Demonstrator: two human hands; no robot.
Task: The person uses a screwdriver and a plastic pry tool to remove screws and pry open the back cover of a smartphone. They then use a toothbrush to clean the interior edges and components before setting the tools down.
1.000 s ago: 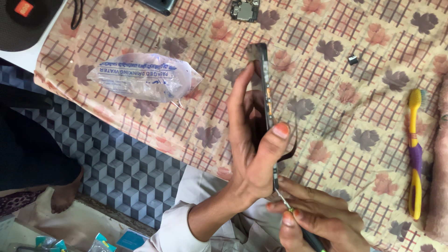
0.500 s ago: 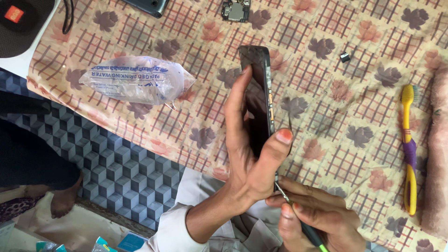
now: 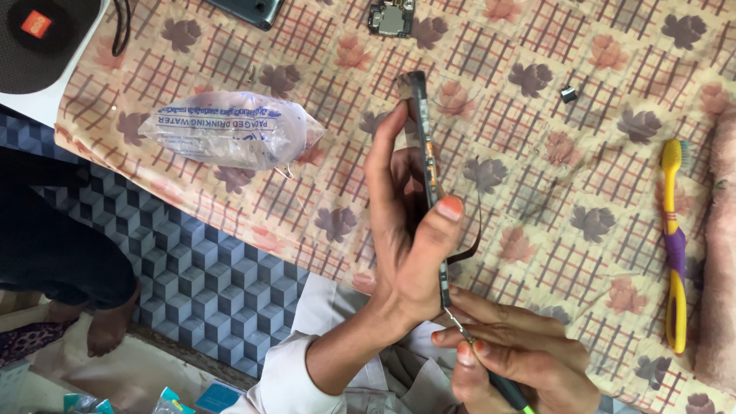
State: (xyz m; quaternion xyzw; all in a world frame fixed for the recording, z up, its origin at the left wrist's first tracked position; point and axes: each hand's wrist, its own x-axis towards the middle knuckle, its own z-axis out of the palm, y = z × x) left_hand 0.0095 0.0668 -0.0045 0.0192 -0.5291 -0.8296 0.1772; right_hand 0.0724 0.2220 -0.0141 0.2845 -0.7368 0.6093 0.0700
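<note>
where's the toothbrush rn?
Head view, far right: the toothbrush lies on the cloth beside a pink towel, right of both hands.

The right hand (image 3: pixel 514 356) hides most of the thin tool (image 3: pixel 460 331) it grips — its handle runs off the bottom edge — and the dark speaker (image 3: pixel 46 38) is cut off top-left.
</note>
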